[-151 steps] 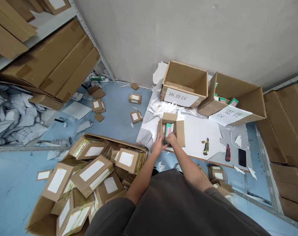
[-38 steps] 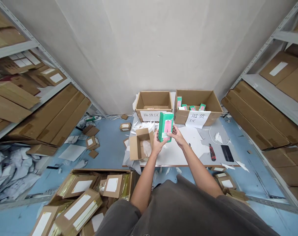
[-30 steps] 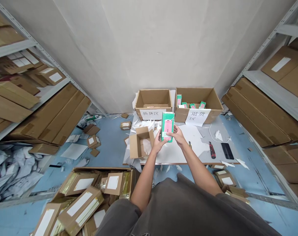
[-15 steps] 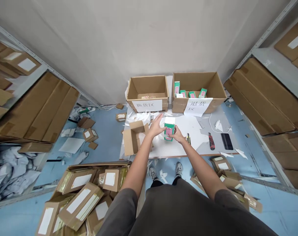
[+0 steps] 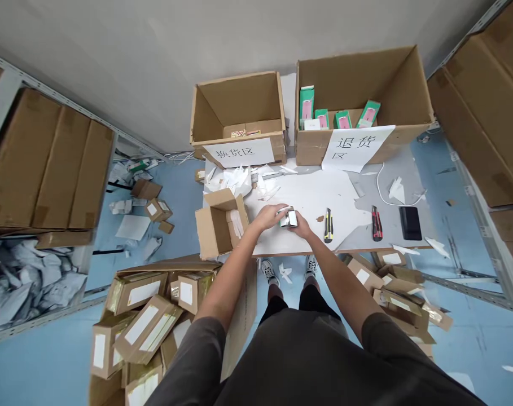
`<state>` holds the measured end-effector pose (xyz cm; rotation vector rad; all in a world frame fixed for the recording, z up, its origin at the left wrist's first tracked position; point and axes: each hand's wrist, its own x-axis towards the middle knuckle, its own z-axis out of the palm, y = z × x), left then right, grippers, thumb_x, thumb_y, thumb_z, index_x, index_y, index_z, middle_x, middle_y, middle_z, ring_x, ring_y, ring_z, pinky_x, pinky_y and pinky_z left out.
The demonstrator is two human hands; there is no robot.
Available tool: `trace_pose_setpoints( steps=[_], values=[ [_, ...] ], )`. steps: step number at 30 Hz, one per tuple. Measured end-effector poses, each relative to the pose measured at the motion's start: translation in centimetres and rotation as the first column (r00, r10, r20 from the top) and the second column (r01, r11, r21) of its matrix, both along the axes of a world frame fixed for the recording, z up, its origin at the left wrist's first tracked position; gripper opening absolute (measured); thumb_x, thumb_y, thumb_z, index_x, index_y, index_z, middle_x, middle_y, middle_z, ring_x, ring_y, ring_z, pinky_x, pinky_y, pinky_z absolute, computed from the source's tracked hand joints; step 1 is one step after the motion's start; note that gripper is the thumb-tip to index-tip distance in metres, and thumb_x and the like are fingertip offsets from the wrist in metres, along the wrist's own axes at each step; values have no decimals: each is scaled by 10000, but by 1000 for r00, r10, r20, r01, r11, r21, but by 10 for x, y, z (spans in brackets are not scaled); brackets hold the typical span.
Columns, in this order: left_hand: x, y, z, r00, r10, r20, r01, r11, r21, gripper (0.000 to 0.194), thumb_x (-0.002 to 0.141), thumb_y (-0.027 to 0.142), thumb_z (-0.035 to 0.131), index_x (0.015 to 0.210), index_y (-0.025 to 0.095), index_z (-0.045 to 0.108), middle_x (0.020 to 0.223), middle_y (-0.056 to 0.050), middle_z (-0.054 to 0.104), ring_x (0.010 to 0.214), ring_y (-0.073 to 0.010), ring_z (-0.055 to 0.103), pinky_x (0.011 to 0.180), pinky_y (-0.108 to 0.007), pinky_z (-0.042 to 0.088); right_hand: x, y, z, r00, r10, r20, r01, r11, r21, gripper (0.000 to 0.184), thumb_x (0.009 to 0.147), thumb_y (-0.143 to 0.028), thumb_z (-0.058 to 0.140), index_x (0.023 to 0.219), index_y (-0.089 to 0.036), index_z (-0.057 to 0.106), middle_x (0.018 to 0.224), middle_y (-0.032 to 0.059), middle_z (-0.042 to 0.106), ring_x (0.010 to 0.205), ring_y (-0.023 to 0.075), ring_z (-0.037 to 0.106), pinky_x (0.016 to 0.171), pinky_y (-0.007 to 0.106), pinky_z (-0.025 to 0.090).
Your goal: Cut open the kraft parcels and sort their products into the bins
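Observation:
Over the front of the table, a small green and white product box [image 5: 288, 220] is tipped so that its white end faces up. My right hand [image 5: 302, 226] is closed round its right side. My left hand [image 5: 271, 216] is closed on its left side, with fingers at the upper end; the fingertips are partly hidden. An open brown carton [image 5: 202, 232] stands to the left of my left hand. To the right of my right hand lies a yellow and black utility knife [image 5: 328, 226].
At the back stand two labelled cartons: the left one [image 5: 239, 152] and the right one [image 5: 362, 148], which holds several green boxes. A red utility knife [image 5: 377, 224] and a black phone [image 5: 410, 223] lie rightward. Torn paper [image 5: 236, 181] lies behind. A big carton of parcels [image 5: 152, 324] is lower left.
The box has been tilted, its pink front turned from view and its end now up. My left hand, spread beside it before, has closed on it. The view has shifted downward and closer.

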<state>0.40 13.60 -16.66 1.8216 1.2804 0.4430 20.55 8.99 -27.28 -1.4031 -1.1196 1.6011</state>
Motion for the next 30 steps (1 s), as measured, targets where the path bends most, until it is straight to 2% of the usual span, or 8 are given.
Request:
trace_pose_setpoints(
  steps=[3,5,8,12,18,25,28,30],
  values=[
    [8,9,1,982,184,-46,-184,983,18,506,934,274,673,1439,246,648,1236,-80,747,1002,-273,714,1001,-390,538,3,-1,2,1000,-17,15,17,1000,-19,703,445,-164,866,1119,-304,722,1128,-13,754,1186,338,644,1149,571,438],
    [16,12,0,959,266,-97,-255,960,113,507,888,194,698,1392,233,665,1324,-109,686,1091,-289,674,1040,-418,517,8,-1,6,999,-9,34,9,1000,-16,778,430,-129,865,1177,-294,722,1249,17,734,1307,354,601,1207,587,376],
    [22,9,-1,980,147,-136,-119,973,200,280,880,125,637,1084,256,777,1277,-102,680,1203,-292,611,1085,-418,489,13,-2,17,1000,1,20,0,1000,-16,916,449,-115,857,1332,-286,681,1462,73,633,1467,351,490,1254,559,323],
    [16,-2,-3,988,-49,-144,68,989,131,311,858,95,547,932,266,797,1098,-77,752,1124,-265,658,1044,-386,516,8,-6,36,1000,-19,-18,19,1000,-19,943,543,-245,893,1441,-314,613,1553,93,557,1459,338,498,1213,550,388],
    [-1,-11,0,975,-95,-200,106,993,46,355,836,166,550,1080,230,800,1046,-76,800,959,-275,722,922,-355,538,-5,-8,54,988,-114,104,105,991,86,795,612,-365,860,1372,-272,644,1294,95,666,1106,279,693,958,458,592],
    [5,-15,12,967,-150,-207,161,986,38,211,973,355,559,1084,233,691,965,-53,763,913,-248,720,860,-321,515,-1,-16,61,944,-174,279,112,968,225,561,778,-417,691,1299,-208,669,1140,116,730,1022,279,733,865,419,627],
    [3,-18,5,991,-85,-108,88,996,24,139,933,320,603,1015,230,669,908,-33,738,875,-233,705,852,-328,528,3,-19,58,933,-248,259,210,963,166,511,907,-495,514,1280,-178,659,1015,122,760,950,275,752,837,438,638],
    [-1,-22,-5,999,-15,41,15,1000,0,192,870,259,644,1055,221,678,1001,-39,757,937,-224,711,898,-340,544,6,-20,55,937,-233,261,207,970,125,513,932,-514,466,1268,-174,653,968,118,769,915,270,758,834,449,637]
  ],
)
